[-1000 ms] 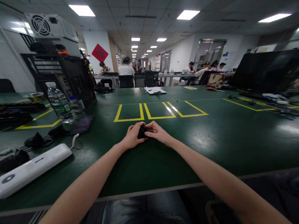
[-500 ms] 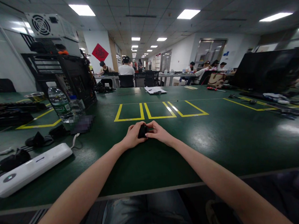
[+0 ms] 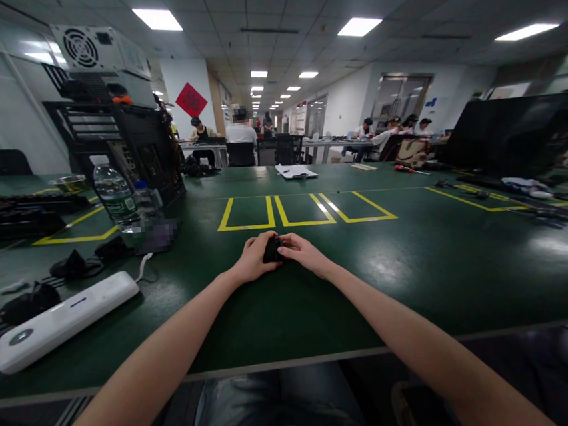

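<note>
Between my two hands is a small black object [image 3: 271, 250], its kind too small and covered to make out. My left hand [image 3: 251, 259] grips it from the left, thumb at the near side and fingers over the far side. From the right, my right hand [image 3: 304, 253] pinches at the object's right side with thumb and fingertips. Both hands are low over the green table [image 3: 283, 313], just on the near side of the yellow tape outlines [image 3: 306, 223].
At left lie a white power strip [image 3: 68, 321] and black parts [image 3: 29, 302]. Behind them stand a water bottle [image 3: 115, 196], a smaller bottle [image 3: 148, 202] and a black computer case [image 3: 121, 141]. Papers [image 3: 295, 171] lie far ahead; tools [image 3: 539, 208] and a black monitor [image 3: 518, 137] are at right.
My right thumb and fingertips have moved slightly left, closer onto the black object. My left hand keeps its hold, and the object stays in nearly the same place.
</note>
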The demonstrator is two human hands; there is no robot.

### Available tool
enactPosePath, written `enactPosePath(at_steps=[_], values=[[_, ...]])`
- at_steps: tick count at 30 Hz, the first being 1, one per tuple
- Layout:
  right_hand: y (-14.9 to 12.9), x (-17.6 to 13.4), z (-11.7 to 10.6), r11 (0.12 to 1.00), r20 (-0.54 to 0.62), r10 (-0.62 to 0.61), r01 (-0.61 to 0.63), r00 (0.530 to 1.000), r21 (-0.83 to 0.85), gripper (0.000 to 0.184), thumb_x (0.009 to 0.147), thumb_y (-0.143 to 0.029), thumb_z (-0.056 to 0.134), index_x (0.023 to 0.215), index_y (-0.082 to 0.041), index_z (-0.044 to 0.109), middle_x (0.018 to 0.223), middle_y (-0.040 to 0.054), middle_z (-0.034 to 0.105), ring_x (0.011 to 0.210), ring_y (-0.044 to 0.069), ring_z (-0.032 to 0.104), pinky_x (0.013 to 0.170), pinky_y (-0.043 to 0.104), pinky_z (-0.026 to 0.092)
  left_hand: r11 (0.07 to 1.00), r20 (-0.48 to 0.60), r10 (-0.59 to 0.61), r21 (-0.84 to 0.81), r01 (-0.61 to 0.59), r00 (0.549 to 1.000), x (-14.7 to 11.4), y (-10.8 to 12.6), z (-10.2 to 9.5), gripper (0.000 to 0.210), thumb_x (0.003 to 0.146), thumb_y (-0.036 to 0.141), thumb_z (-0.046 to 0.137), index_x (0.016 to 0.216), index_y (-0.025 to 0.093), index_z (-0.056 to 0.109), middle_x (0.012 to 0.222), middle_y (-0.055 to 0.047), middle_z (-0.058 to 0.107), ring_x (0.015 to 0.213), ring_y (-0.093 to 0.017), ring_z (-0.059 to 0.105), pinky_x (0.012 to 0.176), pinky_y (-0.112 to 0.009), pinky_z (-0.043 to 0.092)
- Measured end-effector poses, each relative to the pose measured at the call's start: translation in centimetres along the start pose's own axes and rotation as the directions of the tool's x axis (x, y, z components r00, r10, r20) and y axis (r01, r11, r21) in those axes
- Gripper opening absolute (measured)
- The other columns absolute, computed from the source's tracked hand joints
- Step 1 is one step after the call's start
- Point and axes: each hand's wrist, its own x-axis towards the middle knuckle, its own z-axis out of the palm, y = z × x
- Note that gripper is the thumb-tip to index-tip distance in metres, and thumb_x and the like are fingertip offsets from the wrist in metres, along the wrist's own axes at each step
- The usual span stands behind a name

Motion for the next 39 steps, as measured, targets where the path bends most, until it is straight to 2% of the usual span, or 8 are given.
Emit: enactPosePath(at_steps=[6, 12, 16, 20, 24, 28, 32, 39], values=[[-0.2, -0.2, 0.1, 0.997, 0.022, -0.039, 0.038, 0.999, 0.066, 0.032, 0.064, -0.027, 0.063, 0.088, -0.020, 0.043, 0.097, 0.0016, 0.052, 0.093, 0.015, 0.053, 0.085, 0.036, 0.042, 1.000, 0.003, -0.004, -0.001, 0.004, 1.000, 0.0, 0.1, 0.0, 0.060, 0.066, 0.029, 0.060, 0.117, 0.023, 0.030, 0.116, -0.005, 0.044, 0.110, -0.022, 0.041, 0.097, -0.041, 0.022], [-0.4, -0.3, 0.4, 0.999, 0.006, -0.039, 0.039, 0.999, -0.016, 0.031, 0.068, -0.026, 0.059, 0.094, -0.019, 0.044, 0.100, 0.0039, 0.052, 0.096, 0.016, 0.052, 0.088, 0.037, 0.040, 0.999, 0.012, -0.041, -0.034, 0.041, 0.999, 0.1, 0.1, -0.1, 0.059, 0.066, 0.029, 0.059, 0.117, 0.024, 0.030, 0.118, -0.005, 0.044, 0.111, -0.023, 0.041, 0.098, -0.042, 0.022], [-0.3, -0.4, 0.2, 0.973, -0.062, -0.042, 0.027, 0.997, -0.227, 0.043, 0.068, -0.029, 0.058, 0.107, -0.018, 0.042, 0.108, 0.0066, 0.049, 0.103, 0.017, 0.047, 0.093, 0.039, 0.034, 0.989, 0.062, -0.112, -0.090, 0.117, 0.992, 0.8, -0.5, -0.1, 0.059, 0.066, 0.032, 0.060, 0.117, 0.022, 0.032, 0.114, -0.006, 0.047, 0.107, -0.024, 0.045, 0.095, -0.044, 0.028], [0.1, -0.7, -0.6, 0.874, -0.121, -0.049, -0.016, 0.991, -0.485, 0.057, 0.065, -0.042, 0.059, 0.113, -0.017, 0.042, 0.113, 0.0097, 0.044, 0.107, 0.022, 0.043, 0.094, 0.042, 0.031, 0.970, 0.106, -0.193, -0.126, 0.206, 0.975, 1.5, -1.4, 0.1, 0.058, 0.064, 0.035, 0.061, 0.114, 0.021, 0.036, 0.111, -0.007, 0.049, 0.103, -0.025, 0.048, 0.089, -0.042, 0.035], [0.5, -1.0, -1.1, 0.805, -0.117, -0.019, -0.054, 0.993, -0.590, 0.068, 0.061, -0.048, 0.060, 0.117, -0.015, 0.040, 0.116, 0.0125, 0.039, 0.108, 0.025, 0.040, 0.093, 0.042, 0.031, 0.953, 0.147, -0.243, -0.151, 0.265, 0.959, 1.8, -1.7, 0.1, 0.056, 0.064, 0.039, 0.061, 0.112, 0.020, 0.038, 0.108, -0.008, 0.051, 0.099, -0.024, 0.051, 0.086, -0.041, 0.038], [0.4, -1.1, -0.9, 0.771, -0.130, -0.010, -0.075, 0.991, -0.632, 0.057, 0.065, -0.047, 0.057, 0.110, -0.014, 0.046, 0.113, 0.0118, 0.041, 0.105, 0.024, 0.041, 0.090, 0.042, 0.033, 0.945, 0.167, -0.253, -0.168, 0.281, 0.953, 1.7, -1.6, -0.1, 0.056, 0.064, 0.040, 0.062, 0.111, 0.021, 0.039, 0.107, -0.008, 0.052, 0.097, -0.024, 0.052, 0.084, -0.040, 0.040], [0.4, -1.2, -1.1, 0.762, -0.096, -0.009, -0.055, 0.995, -0.646, 0.057, 0.062, -0.047, 0.060, 0.106, -0.014, 0.048, 0.111, 0.0110, 0.041, 0.104, 0.023, 0.041, 0.089, 0.041, 0.034, 0.943, 0.167, -0.249, -0.184, 0.278, 0.954, 1.7, -1.8, -0.1, 0.057, 0.064, 0.041, 0.062, 0.112, 0.020, 0.038, 0.107, -0.008, 0.051, 0.097, -0.024, 0.052, 0.083, -0.040, 0.040], [-0.1, -1.0, -1.4, 0.715, -0.081, -0.013, -0.048, 0.997, -0.697, 0.043, 0.064, -0.039, 0.061, 0.098, -0.013, 0.053, 0.101, 0.0105, 0.046, 0.097, 0.023, 0.044, 0.084, 0.041, 0.037, 0.936, 0.177, -0.253, -0.205, 0.287, 0.951, 1.8, -1.6, -0.1, 0.060, 0.060, 0.041, 0.064, 0.111, 0.021, 0.038, 0.106, -0.008, 0.051, 0.096, -0.024, 0.052, 0.082, -0.040, 0.042]])
